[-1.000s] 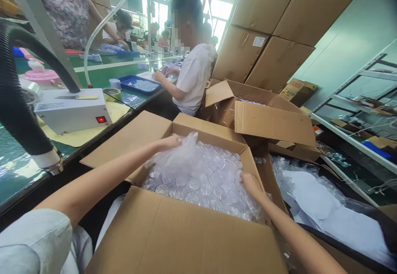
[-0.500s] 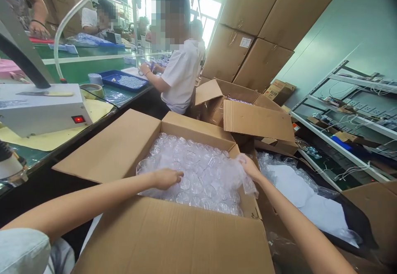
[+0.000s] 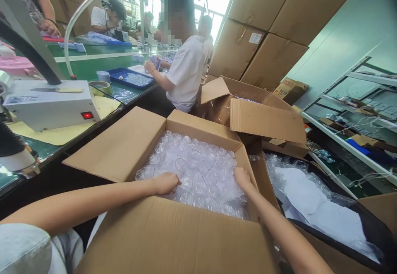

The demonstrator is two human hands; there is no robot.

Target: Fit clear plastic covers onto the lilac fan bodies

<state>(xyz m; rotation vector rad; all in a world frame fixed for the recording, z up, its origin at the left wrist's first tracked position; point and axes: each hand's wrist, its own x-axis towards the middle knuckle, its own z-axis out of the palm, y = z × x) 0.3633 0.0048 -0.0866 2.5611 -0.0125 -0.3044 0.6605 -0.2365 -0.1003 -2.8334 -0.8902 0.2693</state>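
In front of me stands an open cardboard box (image 3: 180,232) packed with rows of clear, round plastic pieces (image 3: 198,162). Thin see-through plastic film (image 3: 228,183) lies over part of them. My left hand (image 3: 167,183) rests on the pieces near the front left, its fingers curled in; what is under the fingertips is hidden. Along the right inner wall, my right hand (image 3: 242,178) is closed and pressed down on the film, its fingertips partly hidden.
At right, a black-lined box (image 3: 347,253) holds white sheets and clear plastic. Behind stands another open carton (image 3: 266,118). On the left bench are a white machine (image 3: 52,104) with a lit red switch, a tape roll (image 3: 101,87) and a blue tray (image 3: 132,84). Co-workers sit beyond.
My right hand has moved down into the box with the film, which was bunched up at the right rim. My left hand's fingers have curled in more. The view has shifted slightly left.
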